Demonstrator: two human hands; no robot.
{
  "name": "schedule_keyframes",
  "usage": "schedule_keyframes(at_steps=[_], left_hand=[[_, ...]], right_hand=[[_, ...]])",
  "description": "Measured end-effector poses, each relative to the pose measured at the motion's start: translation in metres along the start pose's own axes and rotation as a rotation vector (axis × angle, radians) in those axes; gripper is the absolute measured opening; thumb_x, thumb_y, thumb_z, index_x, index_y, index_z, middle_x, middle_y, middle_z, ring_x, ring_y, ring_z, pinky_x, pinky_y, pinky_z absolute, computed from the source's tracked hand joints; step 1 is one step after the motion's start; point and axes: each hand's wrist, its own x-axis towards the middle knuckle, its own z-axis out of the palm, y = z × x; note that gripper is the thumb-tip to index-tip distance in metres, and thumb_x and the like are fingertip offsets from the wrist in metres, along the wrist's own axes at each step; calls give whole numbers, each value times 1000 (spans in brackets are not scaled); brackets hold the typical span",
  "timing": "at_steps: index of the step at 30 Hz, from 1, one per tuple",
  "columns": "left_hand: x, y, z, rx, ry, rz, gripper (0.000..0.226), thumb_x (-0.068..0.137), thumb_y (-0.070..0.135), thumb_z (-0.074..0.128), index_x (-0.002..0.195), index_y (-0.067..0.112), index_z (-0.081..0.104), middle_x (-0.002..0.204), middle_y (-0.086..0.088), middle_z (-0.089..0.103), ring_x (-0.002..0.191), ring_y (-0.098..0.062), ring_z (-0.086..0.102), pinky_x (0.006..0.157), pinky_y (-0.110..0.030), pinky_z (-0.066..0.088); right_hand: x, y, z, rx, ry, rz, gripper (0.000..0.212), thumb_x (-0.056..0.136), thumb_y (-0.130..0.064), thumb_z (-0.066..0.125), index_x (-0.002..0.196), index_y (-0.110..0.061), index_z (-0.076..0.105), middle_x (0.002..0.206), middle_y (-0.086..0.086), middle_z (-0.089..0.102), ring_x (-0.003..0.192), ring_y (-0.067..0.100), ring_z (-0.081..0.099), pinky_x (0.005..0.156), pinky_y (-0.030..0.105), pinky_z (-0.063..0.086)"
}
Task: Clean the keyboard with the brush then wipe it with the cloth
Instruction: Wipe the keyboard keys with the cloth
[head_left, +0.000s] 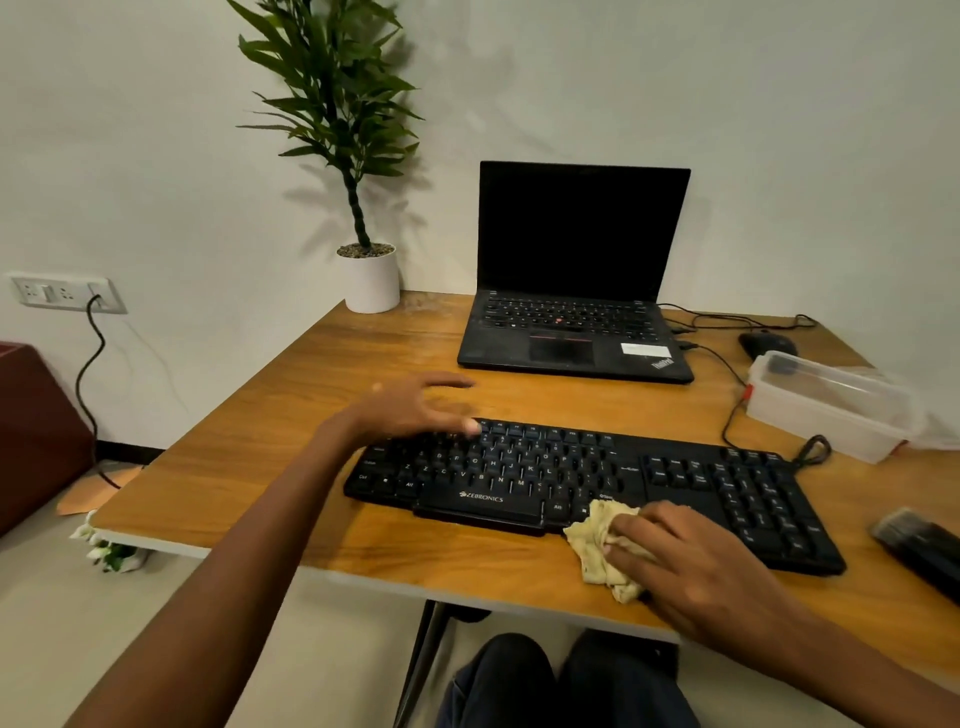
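A black keyboard (571, 473) lies across the wooden table (291, 415), slanting down to the right. My right hand (691, 556) presses a crumpled yellow cloth (597, 545) against the keyboard's front edge, fingers curled over the cloth. My left hand (415, 405) rests with spread, straight fingers on the keyboard's top left corner. A black brush (919, 545) lies on the table at the far right, apart from both hands.
An open black laptop (576, 291) stands behind the keyboard. A clear plastic box (826, 405) and a black mouse (769, 343) sit at the back right, with cables beside them. A potted plant (371, 275) stands at the back left corner.
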Motion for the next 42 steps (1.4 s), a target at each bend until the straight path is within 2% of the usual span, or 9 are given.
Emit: schedule_keyframes(at_steps=[4, 8, 10, 15, 21, 29, 37, 40, 42], left_hand=[[28, 58, 27, 327, -477, 4, 100, 82, 39, 70, 151, 27, -1, 160, 5, 2, 146, -18, 6, 116, -41, 9], [46, 68, 37, 516, -585, -72, 112, 76, 43, 74, 150, 30, -9, 158, 1, 1, 146, -26, 3, 116, -51, 7], [48, 65, 39, 570, -597, -72, 118, 72, 48, 76, 149, 33, -13, 158, 2, -2, 146, -28, 1, 117, -56, 9], [47, 67, 43, 651, -587, -82, 122, 70, 51, 77, 148, 33, -16, 158, 2, -2, 146, -28, 2, 113, -59, 4], [48, 66, 43, 719, -572, -86, 124, 67, 58, 74, 147, 35, -18, 159, 4, -7, 147, -26, -3, 109, -66, -7], [43, 72, 53, 784, -505, -9, 131, 62, 63, 75, 148, 28, -19, 159, 6, -7, 146, -21, -6, 99, -67, -26], [46, 75, 53, 793, -488, -3, 138, 57, 64, 77, 142, 37, -29, 159, 1, 3, 147, -25, 1, 95, -67, -30], [45, 79, 54, 809, -491, -5, 139, 57, 63, 78, 141, 37, -30, 159, 0, 4, 147, -26, 3, 97, -68, -28], [45, 82, 55, 827, -494, -8, 138, 58, 62, 78, 141, 37, -30, 158, -1, 5, 146, -26, 4, 98, -68, -27]], right_hand=[[3, -4, -8, 73, -78, 91, 29, 80, -36, 55, 100, -18, 64, 110, 3, 59, 86, 18, 54, 61, 29, 52], [6, -16, -4, 111, -34, 203, 23, 84, -35, 52, 88, -17, 67, 104, 0, 60, 87, 16, 50, 59, 25, 49], [16, -21, 3, 140, 19, 237, 11, 82, -24, 61, 87, -15, 65, 100, 1, 60, 86, 17, 50, 58, 24, 46], [49, -35, 17, 233, 28, 283, 35, 69, -14, 75, 102, -13, 63, 98, 0, 61, 86, 15, 53, 62, 22, 49], [11, -17, -5, 227, -46, 450, 33, 58, -10, 80, 88, -16, 67, 93, -4, 58, 83, 11, 44, 51, 15, 40], [46, -30, 13, 238, -5, 240, 19, 80, -22, 55, 95, -17, 66, 97, -3, 60, 87, 11, 47, 58, 18, 42], [7, -16, -7, 173, -42, 300, 19, 64, -11, 80, 80, -13, 69, 87, -1, 63, 75, 15, 55, 50, 26, 48], [25, -25, 3, 170, -16, 256, 3, 76, -14, 67, 79, -12, 68, 82, -1, 61, 74, 14, 52, 50, 24, 46], [44, -31, 13, 195, 4, 219, 15, 82, -18, 52, 78, -12, 66, 81, -1, 60, 73, 13, 50, 49, 23, 44]])
